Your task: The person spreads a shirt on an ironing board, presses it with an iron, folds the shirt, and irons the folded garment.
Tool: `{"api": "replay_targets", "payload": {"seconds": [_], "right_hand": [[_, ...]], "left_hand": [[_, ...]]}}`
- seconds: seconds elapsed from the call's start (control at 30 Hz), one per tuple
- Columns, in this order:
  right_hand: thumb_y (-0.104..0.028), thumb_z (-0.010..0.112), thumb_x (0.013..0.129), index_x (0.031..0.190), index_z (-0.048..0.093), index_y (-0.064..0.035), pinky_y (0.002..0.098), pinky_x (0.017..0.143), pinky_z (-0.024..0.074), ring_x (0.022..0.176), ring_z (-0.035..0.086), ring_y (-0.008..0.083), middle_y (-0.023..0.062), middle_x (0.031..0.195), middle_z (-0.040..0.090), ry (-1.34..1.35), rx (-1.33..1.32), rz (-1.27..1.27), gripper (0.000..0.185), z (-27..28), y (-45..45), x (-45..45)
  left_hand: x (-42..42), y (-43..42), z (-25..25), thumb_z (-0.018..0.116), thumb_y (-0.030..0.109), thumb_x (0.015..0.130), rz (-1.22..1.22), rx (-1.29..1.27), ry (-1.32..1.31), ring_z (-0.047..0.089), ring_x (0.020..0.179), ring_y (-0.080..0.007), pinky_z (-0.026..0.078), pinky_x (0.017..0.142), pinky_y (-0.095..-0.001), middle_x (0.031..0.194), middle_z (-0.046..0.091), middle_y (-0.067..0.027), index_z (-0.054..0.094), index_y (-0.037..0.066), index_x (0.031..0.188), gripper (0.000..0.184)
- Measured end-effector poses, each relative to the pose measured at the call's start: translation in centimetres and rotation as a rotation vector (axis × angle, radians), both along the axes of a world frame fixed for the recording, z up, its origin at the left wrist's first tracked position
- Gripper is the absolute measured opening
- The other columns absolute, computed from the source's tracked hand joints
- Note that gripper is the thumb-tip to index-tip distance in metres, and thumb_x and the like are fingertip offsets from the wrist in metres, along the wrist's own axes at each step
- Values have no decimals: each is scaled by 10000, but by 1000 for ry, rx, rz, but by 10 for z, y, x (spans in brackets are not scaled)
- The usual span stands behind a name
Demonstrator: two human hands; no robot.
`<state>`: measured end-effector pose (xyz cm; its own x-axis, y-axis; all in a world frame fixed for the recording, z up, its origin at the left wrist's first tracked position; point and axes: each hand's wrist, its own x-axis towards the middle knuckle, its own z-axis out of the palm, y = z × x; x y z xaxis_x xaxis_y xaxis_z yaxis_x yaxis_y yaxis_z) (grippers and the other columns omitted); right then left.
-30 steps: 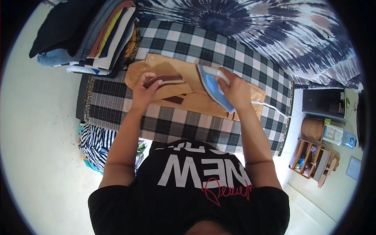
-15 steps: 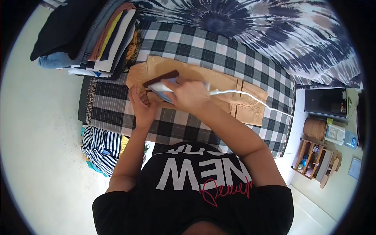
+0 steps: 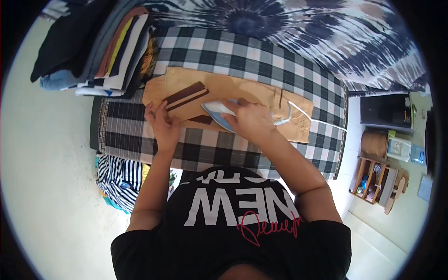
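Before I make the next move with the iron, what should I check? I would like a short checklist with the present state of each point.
1. Iron held by the right hand: ok.
2. Left hand apart from the iron: ok, a gap shows between them.
3. Left hand on the tan cloth: ok, its fingers are at the left part.
4. White cord off the tan cloth: not ok, it crosses the right part.
5. Folded clothes stack away from the iron: ok.
6. Iron at the right heat: cannot tell.
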<state>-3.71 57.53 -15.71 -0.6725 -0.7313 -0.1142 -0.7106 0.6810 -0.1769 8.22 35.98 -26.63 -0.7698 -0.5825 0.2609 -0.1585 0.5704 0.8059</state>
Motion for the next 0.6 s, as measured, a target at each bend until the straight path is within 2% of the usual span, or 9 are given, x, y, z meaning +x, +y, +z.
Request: {"api": "replay_targets", "payload": {"seconds": [0.03, 0.1, 0.13, 0.27, 0.3, 0.43, 0.47, 0.6], "right_hand": [[-341, 548, 942, 1214, 606, -173, 426, 629, 526, 733, 671, 320, 122, 891, 668, 8, 3, -15, 325, 8, 11, -3], [-410, 592, 912, 1230, 653, -216, 362, 585, 512, 693, 666, 281, 91, 892, 684, 129, 174, -84, 377, 28, 31, -7], [-408, 591, 915, 1218, 663, -212, 367, 593, 514, 693, 664, 284, 93, 868, 684, 131, 156, -141, 367, 33, 40, -13], [-394, 586, 923, 1214, 672, -213, 388, 615, 518, 695, 658, 299, 94, 872, 696, 155, 51, -310, 353, 29, 64, -49], [-394, 586, 923, 1214, 672, -213, 388, 615, 518, 695, 658, 299, 94, 872, 696, 163, 50, -317, 353, 22, 64, -57], [-385, 592, 918, 1218, 674, -223, 403, 621, 516, 704, 660, 317, 99, 883, 706, 247, -73, -310, 351, -16, 65, -78], [-385, 592, 918, 1218, 674, -223, 403, 621, 516, 704, 660, 317, 99, 883, 706, 249, -70, -324, 351, -15, 71, -80], [-380, 608, 910, 1228, 671, -234, 404, 622, 515, 716, 664, 327, 105, 888, 713, 192, 5, -310, 356, -9, 92, -85]], "left_hand": [[-4, -1, 2, 648, -71, 760, -27, -90, 42, 498, 1182, -320, 493, 888, -329, 1429, 330, -192, 534, 67, 1316, 584], [-9, 1, 5, 660, -25, 787, -76, -266, 120, 481, 1222, -341, 468, 963, -357, 1418, 375, -205, 551, 66, 1298, 530], [-14, 4, 5, 660, -25, 787, -90, -263, 124, 481, 1222, -341, 468, 963, -357, 1418, 375, -205, 551, 66, 1298, 530], [-54, 16, 9, 634, 194, 898, -278, -159, 2, 391, 1346, -360, 324, 1119, -460, 1458, 418, -190, 545, 72, 1319, 447], [-61, 18, 8, 634, 194, 898, -284, -161, 10, 391, 1346, -360, 324, 1119, -460, 1458, 418, -190, 545, 72, 1319, 447], [-81, 36, -15, 508, 422, 966, -293, -668, -168, 300, 1429, -340, 203, 1168, -534, 1547, 355, -140, 511, 86, 1383, 535], [-83, 38, -18, 508, 422, 966, -305, -668, -162, 300, 1429, -340, 203, 1168, -534, 1547, 355, -140, 511, 86, 1383, 535], [-83, 35, -31, 407, 533, 974, -291, -717, -300, 228, 1470, -323, 86, 1183, -566, 1580, 321, -106, 467, 113, 1442, 631]]}}
